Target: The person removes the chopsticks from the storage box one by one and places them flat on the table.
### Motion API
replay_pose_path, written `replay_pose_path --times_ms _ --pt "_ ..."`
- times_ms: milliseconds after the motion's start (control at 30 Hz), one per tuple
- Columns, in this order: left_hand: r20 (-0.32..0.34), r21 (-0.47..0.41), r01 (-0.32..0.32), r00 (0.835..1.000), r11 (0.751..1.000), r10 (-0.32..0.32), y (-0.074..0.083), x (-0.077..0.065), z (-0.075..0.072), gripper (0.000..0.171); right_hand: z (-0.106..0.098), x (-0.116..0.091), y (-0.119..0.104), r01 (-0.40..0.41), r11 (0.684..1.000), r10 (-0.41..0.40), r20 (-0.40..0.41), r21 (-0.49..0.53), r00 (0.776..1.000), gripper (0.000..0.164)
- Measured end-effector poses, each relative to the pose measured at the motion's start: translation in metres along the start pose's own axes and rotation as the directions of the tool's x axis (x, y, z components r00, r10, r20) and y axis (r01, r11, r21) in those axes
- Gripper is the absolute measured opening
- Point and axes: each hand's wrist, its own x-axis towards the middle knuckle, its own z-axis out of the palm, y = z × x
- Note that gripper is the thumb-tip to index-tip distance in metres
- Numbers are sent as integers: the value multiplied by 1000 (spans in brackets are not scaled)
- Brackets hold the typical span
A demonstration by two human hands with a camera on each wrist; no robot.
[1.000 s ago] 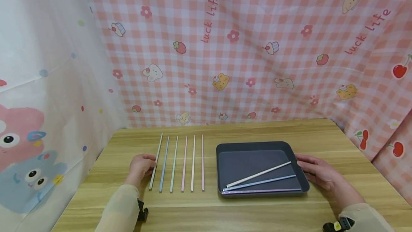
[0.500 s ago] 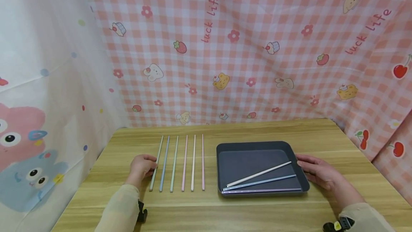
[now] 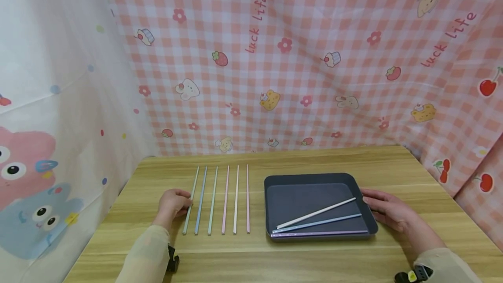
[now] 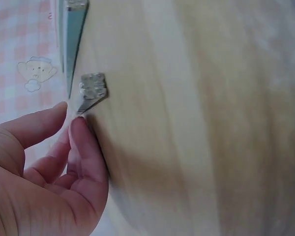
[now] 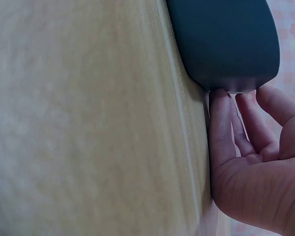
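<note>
In the head view, my left hand (image 3: 173, 204) rests beside the leftmost pale green chopstick (image 3: 194, 180), which lies flat on the table. The left wrist view has its square glittery end (image 4: 93, 86) just past my fingertips, with the thumb (image 4: 56, 118) apart from the fingers. To its right lie a blue chopstick (image 3: 201, 200), a green one (image 3: 213, 200), a pink one (image 3: 225, 200), a white one (image 3: 236, 200) and another pink one (image 3: 248, 200). My right hand (image 3: 389, 208) touches the right side of a dark grey tray (image 3: 306, 179) with its fingertips.
Inside the tray, a white chopstick (image 3: 316, 213), a blue one (image 3: 318, 222) and a purple one (image 3: 320, 233) lie slanted or lengthwise. The wooden table (image 3: 220, 261) ends at a pink checked curtain (image 3: 235, 77) behind; a white curtain (image 3: 78, 112) hangs at left.
The far end of the leftmost chopstick has come down slightly and nearer, in line with the others. The left hand has barely shifted; the right hand and tray have stayed put.
</note>
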Motion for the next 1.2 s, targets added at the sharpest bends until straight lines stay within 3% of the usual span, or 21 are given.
replay_pose_path --times_ms 200,400,567,1000,1200 --pt "11 -33 -33 999 999 34 7 -3 -6 35 0 -1 0 0 1000 0 -4 2 1000 29" --pt "52 -176 -28 998 984 38 20 -5 -6 44 0 -1 0 2 1000 -2 -2 9 1000 31" --pt "73 -171 -32 996 985 45 31 -9 -5 46 1 -1 0 1 1000 -1 2 7 1000 30" --pt "101 -257 -107 986 961 136 60 -30 9 45 1 -1 -1 -10 1000 10 -9 0 1000 30" --pt "112 -331 -137 977 934 182 70 -38 21 44 0 1 0 -3 1000 3 -5 5 1000 30"
